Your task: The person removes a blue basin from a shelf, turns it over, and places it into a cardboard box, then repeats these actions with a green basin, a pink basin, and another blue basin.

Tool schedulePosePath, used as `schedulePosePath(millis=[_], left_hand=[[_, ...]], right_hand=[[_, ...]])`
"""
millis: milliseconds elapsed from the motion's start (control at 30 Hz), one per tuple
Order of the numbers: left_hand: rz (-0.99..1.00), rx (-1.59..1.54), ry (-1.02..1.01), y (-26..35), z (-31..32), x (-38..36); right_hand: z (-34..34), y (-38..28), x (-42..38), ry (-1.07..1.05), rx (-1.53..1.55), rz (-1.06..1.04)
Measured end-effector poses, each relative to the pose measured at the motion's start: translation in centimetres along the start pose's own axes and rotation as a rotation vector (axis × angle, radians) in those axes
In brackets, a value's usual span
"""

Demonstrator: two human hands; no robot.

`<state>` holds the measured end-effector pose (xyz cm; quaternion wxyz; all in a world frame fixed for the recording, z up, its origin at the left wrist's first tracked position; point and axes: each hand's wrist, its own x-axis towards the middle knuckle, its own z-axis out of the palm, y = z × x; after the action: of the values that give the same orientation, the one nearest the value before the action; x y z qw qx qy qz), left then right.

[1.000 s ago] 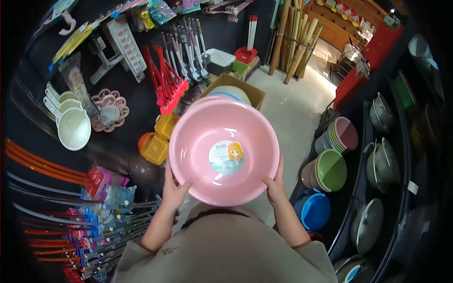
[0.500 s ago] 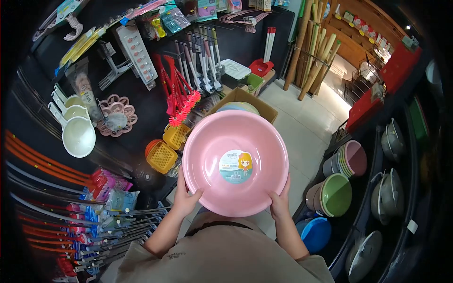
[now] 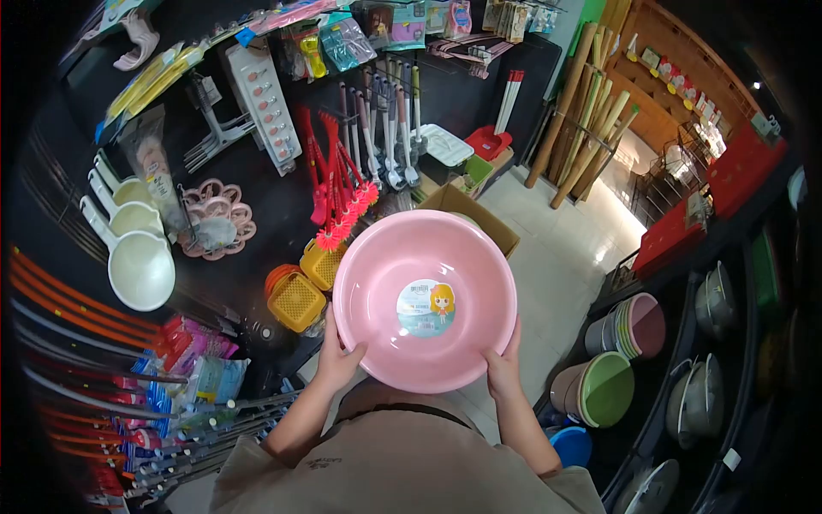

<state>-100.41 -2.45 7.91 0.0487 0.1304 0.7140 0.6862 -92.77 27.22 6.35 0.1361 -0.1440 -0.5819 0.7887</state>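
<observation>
A round pink basin (image 3: 385,248) with a cartoon label (image 3: 425,308) on its inner bottom is held in front of my body, its open side facing me. My left hand (image 3: 336,360) grips its lower left rim, thumb over the edge. On the lower right rim, my right hand (image 3: 504,364) holds in the same way. The fingers behind the basin are hidden. Past the far rim stands a cardboard box (image 3: 490,221), partly covered by the basin. Yellow baskets (image 3: 296,301) lie just left of the basin.
White dippers (image 3: 142,270), red brushes (image 3: 336,218) and long-handled utensils hang on the left and far racks. Stacked buckets (image 3: 606,390) and metal lids line the right shelves. Bamboo poles (image 3: 591,128) stand beyond the tiled floor (image 3: 544,283).
The surroundings have shifted down in the view, with more of the far rack showing. The basin sits slightly further left and covers less of the cardboard box. Both hands keep their hold.
</observation>
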Motion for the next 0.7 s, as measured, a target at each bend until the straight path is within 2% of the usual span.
schedulePosePath(millis=[100, 133, 200, 300, 433, 500, 567, 700], left_hand=[[-0.029, -0.043, -0.033, -1.9, -0.8, 3.6], [0.008, 0.034, -0.034, -3.1, -1.0, 4.7], [0.049, 0.104, -0.053, -4.6, -1.4, 6.7], [0.054, 0.090, -0.120, -5.6, -2.0, 9.4], [-0.023, 0.011, -0.179, -7.1, -2.4, 11.8], [-0.040, 0.017, -0.197, -9.0, -2.6, 12.7], [-0.041, 0.305, -0.156, -12.6, -3.0, 13.7], [0.031, 0.509, -0.172, -17.1, -3.7, 15.4]], right_hand=[[0.6, 0.7, 2.4, 0.011, -0.046, -0.008], [0.8, 1.2, 2.9, 0.030, -0.048, -0.015], [1.7, 1.9, 3.7, 0.147, -0.059, 0.088], [3.3, 1.5, 4.4, 0.197, -0.028, 0.175], [2.5, 6.3, 5.8, 0.272, -0.095, 0.113], [2.7, 7.5, 6.3, 0.279, -0.100, 0.187], [3.1, 8.4, 6.7, 0.317, -0.109, 0.202], [3.9, 10.3, 7.3, 0.346, -0.091, 0.284]])
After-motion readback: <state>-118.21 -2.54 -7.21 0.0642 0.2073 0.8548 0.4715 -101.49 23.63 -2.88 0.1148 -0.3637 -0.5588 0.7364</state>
